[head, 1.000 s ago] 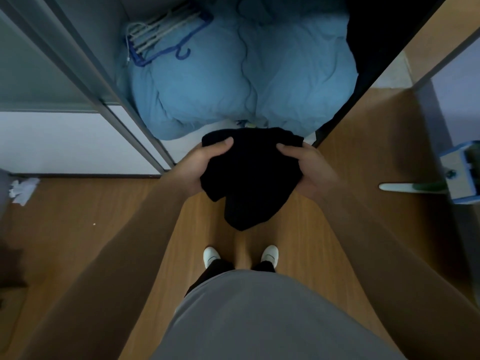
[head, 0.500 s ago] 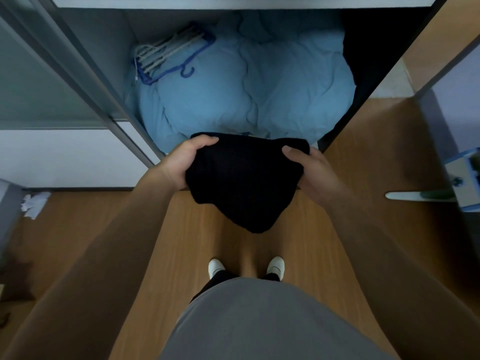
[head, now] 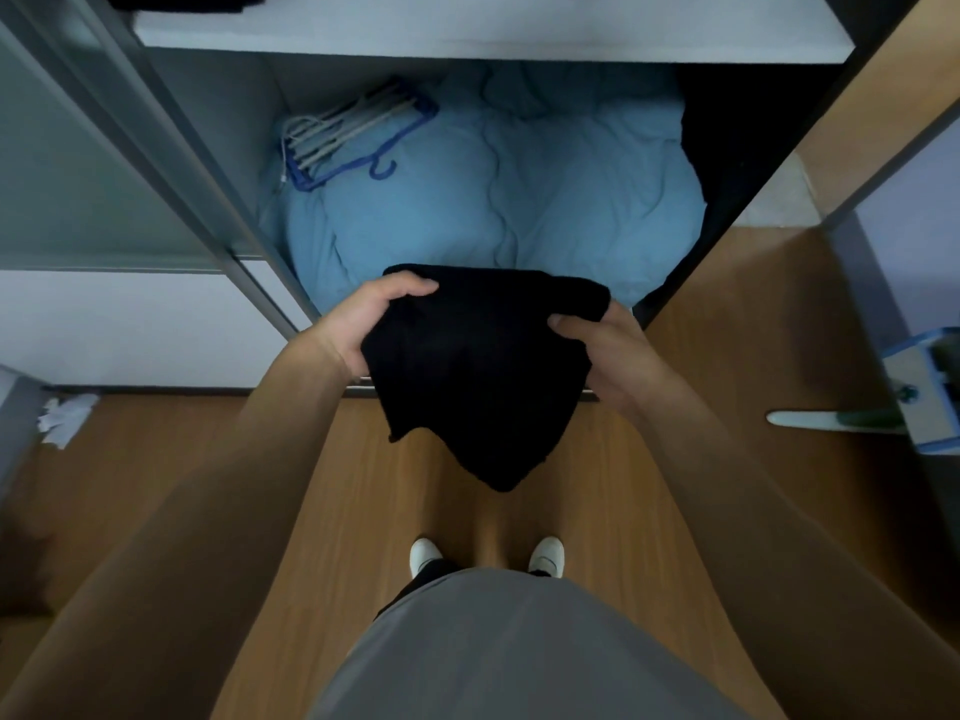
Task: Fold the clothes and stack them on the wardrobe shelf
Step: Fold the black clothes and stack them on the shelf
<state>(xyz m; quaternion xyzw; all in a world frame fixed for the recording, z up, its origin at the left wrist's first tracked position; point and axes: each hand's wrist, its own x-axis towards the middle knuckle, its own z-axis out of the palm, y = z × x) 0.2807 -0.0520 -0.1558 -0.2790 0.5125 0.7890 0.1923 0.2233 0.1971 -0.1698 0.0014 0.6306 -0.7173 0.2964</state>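
A folded black garment (head: 480, 366) hangs between my two hands in front of the open wardrobe, its lower corner drooping toward the floor. My left hand (head: 363, 322) grips its left edge, thumb on top. My right hand (head: 605, 350) grips its right edge. A white wardrobe shelf (head: 493, 41) runs across the top of the view, above and beyond the garment. Dark folded clothes (head: 182, 0) lie on the shelf's far left, mostly cut off by the frame.
Below the shelf, a light blue duvet (head: 519, 200) fills the wardrobe bottom, with a bundle of hangers (head: 353, 132) on it. A sliding door frame (head: 171, 163) stands left, a wooden panel (head: 857, 111) right. Crumpled paper (head: 65, 418) lies on the wooden floor.
The view has tilted upward, bringing the white shelf into sight. Both hands have lifted the black garment up and toward the wardrobe opening.
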